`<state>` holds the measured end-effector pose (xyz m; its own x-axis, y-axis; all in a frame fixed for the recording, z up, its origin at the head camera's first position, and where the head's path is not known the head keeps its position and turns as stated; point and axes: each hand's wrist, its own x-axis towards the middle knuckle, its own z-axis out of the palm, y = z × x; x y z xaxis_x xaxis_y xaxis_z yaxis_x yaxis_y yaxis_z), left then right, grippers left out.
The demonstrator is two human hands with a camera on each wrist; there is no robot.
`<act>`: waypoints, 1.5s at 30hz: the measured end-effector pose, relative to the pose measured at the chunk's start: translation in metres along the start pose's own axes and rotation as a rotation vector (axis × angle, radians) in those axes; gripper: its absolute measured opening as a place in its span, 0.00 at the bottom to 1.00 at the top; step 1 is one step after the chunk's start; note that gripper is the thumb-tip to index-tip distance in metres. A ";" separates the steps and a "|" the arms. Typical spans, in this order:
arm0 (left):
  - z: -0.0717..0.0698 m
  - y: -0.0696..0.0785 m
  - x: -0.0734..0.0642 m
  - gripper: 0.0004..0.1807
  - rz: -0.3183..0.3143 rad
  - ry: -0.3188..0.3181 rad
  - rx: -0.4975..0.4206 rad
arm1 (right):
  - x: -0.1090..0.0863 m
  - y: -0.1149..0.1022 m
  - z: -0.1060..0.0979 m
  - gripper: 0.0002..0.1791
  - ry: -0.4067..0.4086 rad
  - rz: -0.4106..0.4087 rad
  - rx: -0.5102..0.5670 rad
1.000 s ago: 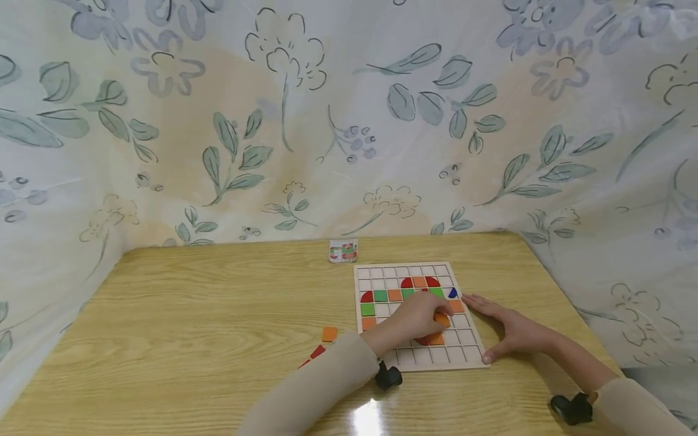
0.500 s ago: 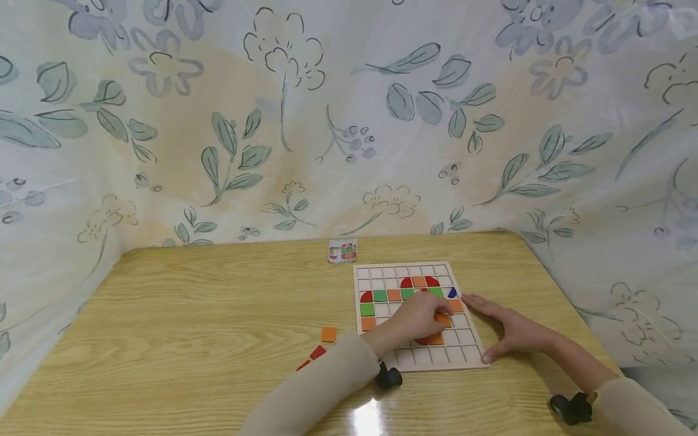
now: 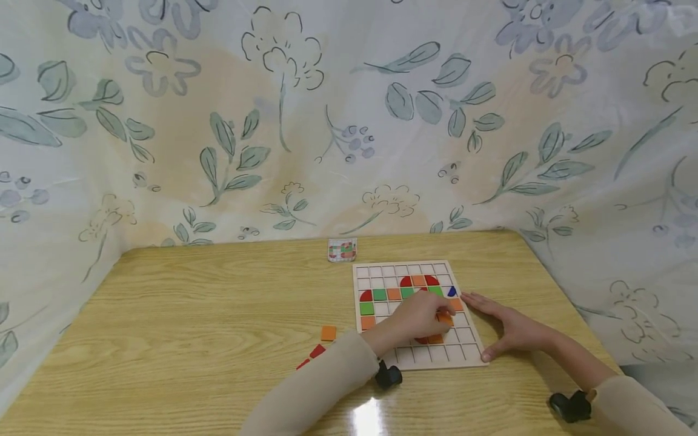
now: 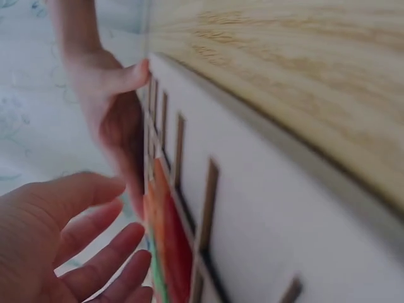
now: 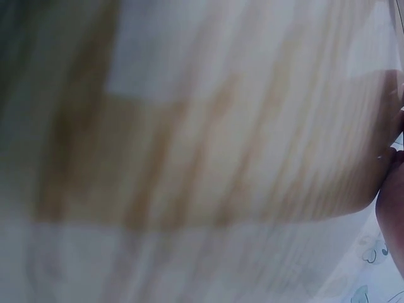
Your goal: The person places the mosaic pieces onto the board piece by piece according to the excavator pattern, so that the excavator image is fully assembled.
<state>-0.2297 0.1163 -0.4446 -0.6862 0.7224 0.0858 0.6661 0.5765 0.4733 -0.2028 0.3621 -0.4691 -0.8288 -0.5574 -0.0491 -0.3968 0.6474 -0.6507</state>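
A pale square-grid board lies on the wooden table, with red, green and orange tiles on its squares. My left hand reaches over it, with finger and thumb at the edges of an orange square tile; in the left wrist view the contact is unclear. Its palm hides several squares. A small dark blue rounded piece sits near the board's right edge. Beside that edge rests my right hand, its fingers extended along the side and the thumb on the lower right corner.
Left of the board lie a loose orange square and red pieces, partly hidden by the left sleeve. A small printed pattern card is near the table's back edge. Patterned fabric hangs behind. The right wrist view is blurred.
The orange tile by my left fingertips has shifted slightly right on the board. My left hand stays nearly still. The right hand keeps its place at the edge.
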 end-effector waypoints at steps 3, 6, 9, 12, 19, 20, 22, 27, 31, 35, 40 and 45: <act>-0.005 -0.004 -0.005 0.11 0.006 -0.010 -0.032 | 0.001 0.000 0.000 0.59 -0.004 -0.004 0.002; -0.011 -0.007 -0.012 0.10 -0.007 -0.029 -0.064 | 0.001 0.000 -0.001 0.59 -0.005 -0.008 0.006; -0.018 -0.011 -0.018 0.11 -0.025 -0.044 -0.093 | 0.000 0.001 -0.002 0.59 -0.006 0.001 0.007; -0.025 -0.017 -0.026 0.12 -0.034 -0.055 -0.131 | 0.000 0.001 -0.003 0.58 -0.008 0.017 -0.001; -0.050 -0.041 -0.056 0.12 -0.113 -0.061 -0.216 | 0.000 0.001 -0.004 0.58 0.001 0.031 -0.002; -0.055 -0.045 -0.062 0.12 -0.130 -0.052 -0.217 | 0.000 0.001 -0.004 0.58 0.003 0.031 -0.002; -0.062 -0.055 -0.074 0.12 -0.151 -0.025 -0.239 | 0.000 0.001 -0.005 0.58 0.006 0.028 -0.007; -0.075 -0.079 -0.101 0.12 -0.186 0.049 -0.280 | 0.000 0.001 -0.006 0.58 0.007 0.028 -0.010; -0.076 -0.094 -0.120 0.12 -0.209 0.089 -0.285 | -0.001 0.001 -0.004 0.58 0.001 0.031 -0.006; -0.072 -0.104 -0.134 0.12 -0.227 0.098 -0.270 | -0.001 0.000 -0.002 0.58 0.001 0.033 -0.006; -0.065 -0.107 -0.152 0.12 -0.265 0.065 -0.322 | -0.001 0.001 0.001 0.58 0.006 0.039 -0.018; -0.059 -0.105 -0.163 0.12 -0.268 0.087 -0.360 | 0.000 0.004 0.003 0.58 0.005 0.034 -0.011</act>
<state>-0.2055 -0.0847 -0.4568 -0.8526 0.5224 -0.0149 0.3286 0.5580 0.7620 -0.2028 0.3631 -0.4737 -0.8437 -0.5325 -0.0673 -0.3729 0.6718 -0.6401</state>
